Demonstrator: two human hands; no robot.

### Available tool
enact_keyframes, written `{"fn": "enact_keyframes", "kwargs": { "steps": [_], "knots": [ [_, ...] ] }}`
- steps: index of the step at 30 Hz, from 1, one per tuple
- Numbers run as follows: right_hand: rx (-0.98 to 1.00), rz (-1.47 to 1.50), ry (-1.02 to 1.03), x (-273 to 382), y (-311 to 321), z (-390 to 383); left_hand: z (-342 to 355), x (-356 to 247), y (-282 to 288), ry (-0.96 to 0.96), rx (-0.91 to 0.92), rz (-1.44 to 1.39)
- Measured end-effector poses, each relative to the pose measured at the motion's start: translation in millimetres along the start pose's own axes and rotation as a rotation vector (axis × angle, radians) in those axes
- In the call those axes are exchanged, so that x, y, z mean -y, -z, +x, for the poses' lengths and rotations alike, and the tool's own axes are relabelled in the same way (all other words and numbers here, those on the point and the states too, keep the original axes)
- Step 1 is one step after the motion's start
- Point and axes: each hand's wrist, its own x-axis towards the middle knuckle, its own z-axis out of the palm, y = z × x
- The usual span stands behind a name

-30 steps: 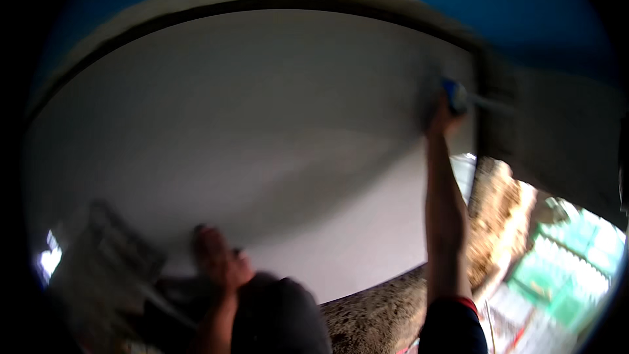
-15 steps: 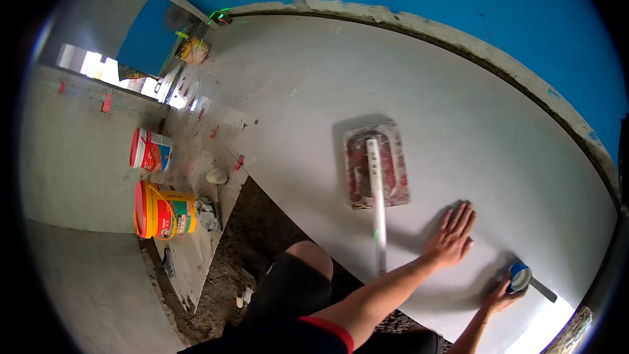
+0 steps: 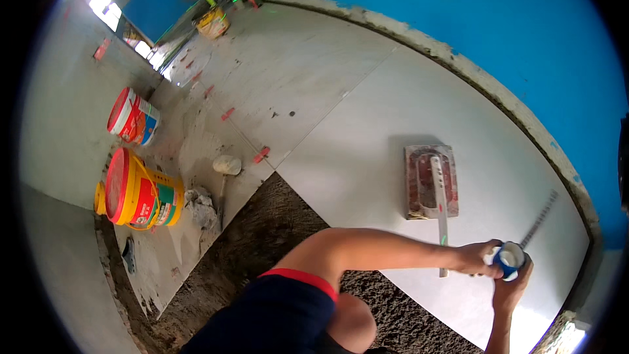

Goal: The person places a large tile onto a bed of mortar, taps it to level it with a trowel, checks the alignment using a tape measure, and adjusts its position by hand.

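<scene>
My left hand [image 3: 477,258] and my right hand [image 3: 516,282] grip a blue-and-white tape measure [image 3: 508,262] from either side, with its blurred metal blade [image 3: 540,219] sticking out up and to the right over a large pale tile [image 3: 367,124]. Left of them, a red-and-grey rectangular pad tool [image 3: 415,180] with a long pale bar [image 3: 441,226] across it lies on that tile. Beyond my left forearm, a wedge of dark, rough mortar bed [image 3: 262,213] is exposed.
Two buckets [image 3: 145,193] [image 3: 134,118] stand along the grey left wall, near a white-headed mallet [image 3: 227,164], a cloth and red clips [image 3: 261,155]. A blue wall [image 3: 491,19] borders the tile. At the far end stand a yellow bucket [image 3: 211,24] and a green-lit laser line.
My left hand has left the tile surface and joined my right hand on the tape measure, whose blade now points up-right instead of down-right. The camera view has shifted.
</scene>
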Motion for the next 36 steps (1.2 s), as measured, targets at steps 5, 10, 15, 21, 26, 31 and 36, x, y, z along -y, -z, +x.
{"fn": "enact_keyframes", "kwargs": {
  "steps": [5, 10, 15, 21, 26, 31, 36],
  "knots": [
    [0.450, -0.126, 0.350, 158, -101, 1, -161, 24, 48, 0.080, -0.468, -0.480],
    [0.745, -0.281, 0.314, 191, -165, -2, -352, 91, 107, 0.169, -1.309, -0.743],
    [0.385, -0.533, -0.039, 117, -163, 15, -525, 134, 210, 0.429, -1.935, -0.128],
    [0.581, -0.068, -0.588, 58, -168, 9, -553, 157, 268, 0.669, -1.927, 0.204],
    [0.648, 0.146, -0.704, 51, -149, -46, -562, 177, 261, 0.680, -1.970, 0.313],
    [0.730, 0.238, -1.058, 20, -90, -124, -495, 158, 204, 0.350, -1.999, 0.794],
    [0.669, 0.393, -0.967, 21, -63, -118, -290, 139, 146, 0.254, -1.165, 0.993]
  ]
}}
